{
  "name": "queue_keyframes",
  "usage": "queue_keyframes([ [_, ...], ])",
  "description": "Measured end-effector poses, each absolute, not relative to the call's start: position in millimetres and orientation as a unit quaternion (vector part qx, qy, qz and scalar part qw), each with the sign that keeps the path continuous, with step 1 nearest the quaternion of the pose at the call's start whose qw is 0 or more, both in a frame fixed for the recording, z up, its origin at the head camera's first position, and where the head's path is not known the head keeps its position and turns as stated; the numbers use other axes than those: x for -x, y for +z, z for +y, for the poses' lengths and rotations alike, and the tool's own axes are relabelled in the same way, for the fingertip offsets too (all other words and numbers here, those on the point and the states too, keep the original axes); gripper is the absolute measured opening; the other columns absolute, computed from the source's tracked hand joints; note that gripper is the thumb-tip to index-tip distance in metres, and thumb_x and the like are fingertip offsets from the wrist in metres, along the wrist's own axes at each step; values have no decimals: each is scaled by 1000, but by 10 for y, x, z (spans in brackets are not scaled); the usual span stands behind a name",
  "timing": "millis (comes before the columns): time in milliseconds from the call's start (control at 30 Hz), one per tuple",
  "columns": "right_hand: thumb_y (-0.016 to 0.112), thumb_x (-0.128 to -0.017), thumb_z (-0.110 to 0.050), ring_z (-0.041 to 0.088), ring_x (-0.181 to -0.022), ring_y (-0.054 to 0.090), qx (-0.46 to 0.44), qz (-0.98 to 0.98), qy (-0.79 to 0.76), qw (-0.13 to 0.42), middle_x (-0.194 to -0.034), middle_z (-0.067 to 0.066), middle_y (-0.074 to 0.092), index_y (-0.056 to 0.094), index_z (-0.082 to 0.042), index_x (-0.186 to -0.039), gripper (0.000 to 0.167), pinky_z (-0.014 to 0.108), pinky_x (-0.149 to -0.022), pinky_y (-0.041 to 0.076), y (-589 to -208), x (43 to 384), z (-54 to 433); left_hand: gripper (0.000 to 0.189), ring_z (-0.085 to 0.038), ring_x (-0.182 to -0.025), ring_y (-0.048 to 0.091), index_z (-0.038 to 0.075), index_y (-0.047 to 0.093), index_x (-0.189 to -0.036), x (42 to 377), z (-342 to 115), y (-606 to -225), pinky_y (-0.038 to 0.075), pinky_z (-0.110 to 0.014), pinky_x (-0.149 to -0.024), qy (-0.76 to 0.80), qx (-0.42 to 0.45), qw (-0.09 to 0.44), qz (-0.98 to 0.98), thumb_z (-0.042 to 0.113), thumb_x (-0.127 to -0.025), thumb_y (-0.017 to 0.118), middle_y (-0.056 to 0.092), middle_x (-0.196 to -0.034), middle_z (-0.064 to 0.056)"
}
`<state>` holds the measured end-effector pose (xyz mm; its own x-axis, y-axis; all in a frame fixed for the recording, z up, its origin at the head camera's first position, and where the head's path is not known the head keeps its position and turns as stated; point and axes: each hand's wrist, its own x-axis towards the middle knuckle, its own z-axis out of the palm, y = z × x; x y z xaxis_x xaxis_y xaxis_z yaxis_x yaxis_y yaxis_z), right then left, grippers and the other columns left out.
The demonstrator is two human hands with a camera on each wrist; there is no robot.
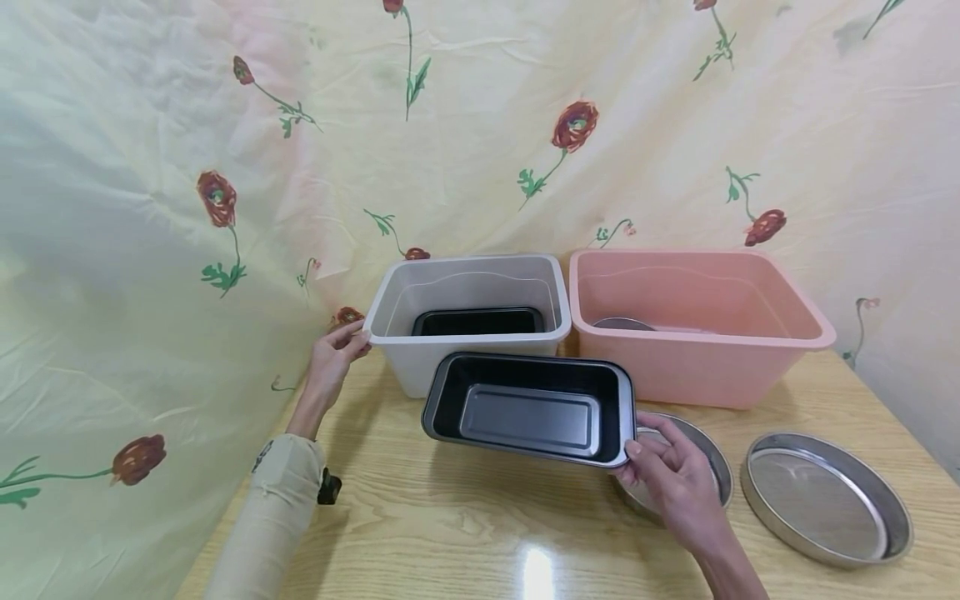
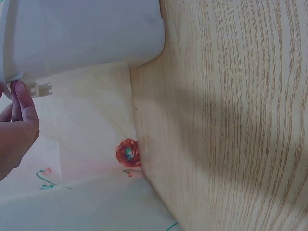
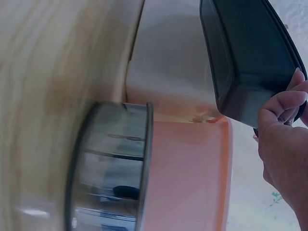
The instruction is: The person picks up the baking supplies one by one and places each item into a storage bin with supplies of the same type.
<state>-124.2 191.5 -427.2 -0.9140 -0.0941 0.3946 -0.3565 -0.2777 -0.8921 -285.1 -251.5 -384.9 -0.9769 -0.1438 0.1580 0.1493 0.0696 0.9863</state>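
Observation:
A black loaf pan hangs over the table in front of the bins, its inside tilted toward the head camera. My right hand pinches the pan's right end; in the right wrist view the pan's dark outer wall shows above the fingers. At the far left, my left hand grips the left front corner of the white bin's rim. The left wrist view shows those fingers at the bin's edge. Another black loaf pan lies inside the white bin.
A pink bin stands right of the white one, with a round metal piece inside. One round metal pan sits partly behind my right hand, another farther right. A flowered cloth hangs behind the wooden table.

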Motion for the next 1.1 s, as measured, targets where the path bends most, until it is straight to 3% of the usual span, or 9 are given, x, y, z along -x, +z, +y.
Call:
queue_keyframes([
  [400, 42, -102, 18, 10, -72, 65, -202, -554, 803, 84, -86, 9, 73, 57, 0, -131, 37, 19, -66, 57, -4180, 1280, 1932, 39, -13, -90, 66, -14, 55, -139, 2848, -2523, -3857, 57, -20, -88, -676, -3, 104, -730, 4, -104, 61, 65, -92, 5],
  [800, 38, -102, 19, 14, -74, 67, -234, -498, 831, 81, -90, 15, 74, 53, 4, -134, 38, 20, -68, 57, -4075, 1387, 1916, 40, -7, -83, 65, -15, 55, -139, 2855, -2508, -3847, 58, -23, -88, -678, -6, 109, -727, 3, -104, 61, 65, -88, 6],
  [1100, 37, -103, 19, 14, -72, 68, -242, -471, 845, 78, -88, 14, 74, 54, 6, -133, 37, 20, -66, 57, -4025, 1469, 1902, 40, -3, -79, 64, -17, 53, -139, 2841, -2520, -3832, 56, -16, -83, -683, 4, 108, -722, 1, -103, 61, 65, -90, 7],
])
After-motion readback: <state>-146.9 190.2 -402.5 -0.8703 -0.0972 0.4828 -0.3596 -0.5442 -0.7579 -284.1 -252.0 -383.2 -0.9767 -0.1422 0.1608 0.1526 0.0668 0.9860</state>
